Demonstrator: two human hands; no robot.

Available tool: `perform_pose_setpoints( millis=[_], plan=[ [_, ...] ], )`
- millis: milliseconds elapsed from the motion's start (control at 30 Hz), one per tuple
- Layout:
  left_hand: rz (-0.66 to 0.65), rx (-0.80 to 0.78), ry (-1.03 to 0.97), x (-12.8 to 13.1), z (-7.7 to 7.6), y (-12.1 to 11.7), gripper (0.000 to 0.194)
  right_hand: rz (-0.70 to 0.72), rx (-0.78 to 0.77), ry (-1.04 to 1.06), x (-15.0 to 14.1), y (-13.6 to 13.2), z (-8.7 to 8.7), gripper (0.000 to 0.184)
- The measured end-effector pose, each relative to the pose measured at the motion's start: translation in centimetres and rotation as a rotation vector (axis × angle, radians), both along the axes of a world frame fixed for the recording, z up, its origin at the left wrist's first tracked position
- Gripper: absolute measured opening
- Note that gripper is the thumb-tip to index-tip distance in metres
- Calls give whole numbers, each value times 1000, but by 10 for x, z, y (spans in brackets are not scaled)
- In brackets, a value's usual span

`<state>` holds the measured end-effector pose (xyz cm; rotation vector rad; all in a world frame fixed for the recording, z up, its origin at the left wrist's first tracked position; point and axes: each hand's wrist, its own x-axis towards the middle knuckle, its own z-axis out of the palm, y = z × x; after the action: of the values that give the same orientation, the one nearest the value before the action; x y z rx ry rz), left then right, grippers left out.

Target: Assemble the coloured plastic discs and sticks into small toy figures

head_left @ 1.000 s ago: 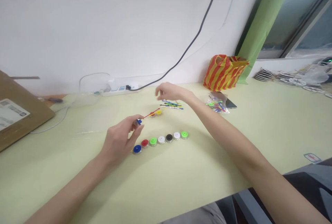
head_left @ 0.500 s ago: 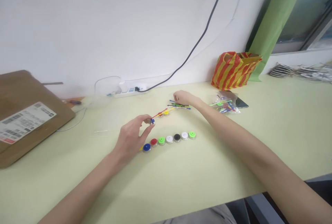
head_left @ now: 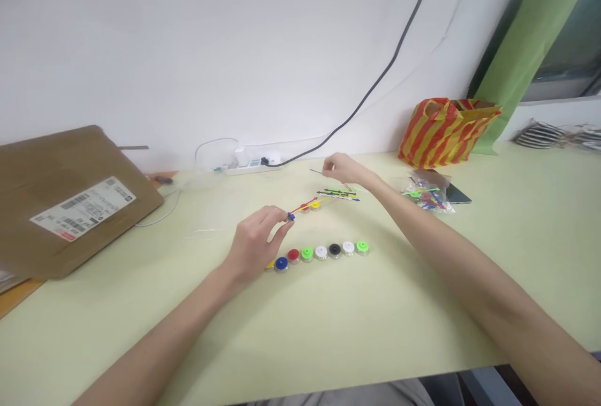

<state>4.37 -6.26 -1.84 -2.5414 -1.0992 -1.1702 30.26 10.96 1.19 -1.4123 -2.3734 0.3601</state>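
Note:
My left hand (head_left: 256, 240) pinches a small blue plastic piece (head_left: 291, 217) between thumb and fingertips, above the table. Just beyond it lie a red and a yellow round piece (head_left: 315, 205) with arrow-shaped pointers. My right hand (head_left: 345, 169) is closed on a thin arrow-shaped pointer (head_left: 315, 171), whose dark bluish tip sticks out to the left; the fingers hide the rest. Under that hand lies a small pile of coloured arrow pointers (head_left: 337, 194). Nearer me, round clear-based pieces with coloured tops (head_left: 320, 252) form a row, the yellow one partly behind my left hand.
A clear bag of coloured parts (head_left: 429, 196) rests on a dark flat object (head_left: 457, 193) at right, before a red-yellow striped bag (head_left: 446, 133). A power strip (head_left: 248, 166) runs along the wall. A cardboard parcel (head_left: 70, 180) lies at left.
My right hand has risen from the pile with the arrow pointer in its fingers. My left hand still holds the blue piece. The view has swung slightly left.

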Motion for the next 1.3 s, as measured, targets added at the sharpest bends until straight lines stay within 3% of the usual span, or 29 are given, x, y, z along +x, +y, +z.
perform_pose_setpoints(
  millis=[133,267,400,667,1300],
  plan=[
    [4,9,-28,-1,1,-1,11,192,-101,119,-16,-25,22,19],
    [-1,127,-63,-4,2,0,3,545,-413,317,-35,-54,37,21],
    [-8,267,-84,-6,3,2,7,702,-596,409,-48,-70,44,28],
    [2,336,-94,-6,5,3,12,756,-705,496,-54,-76,47,34],
    [-99,409,-162,-8,3,4,21,927,-668,570,-62,-78,43,29]
  ],
)
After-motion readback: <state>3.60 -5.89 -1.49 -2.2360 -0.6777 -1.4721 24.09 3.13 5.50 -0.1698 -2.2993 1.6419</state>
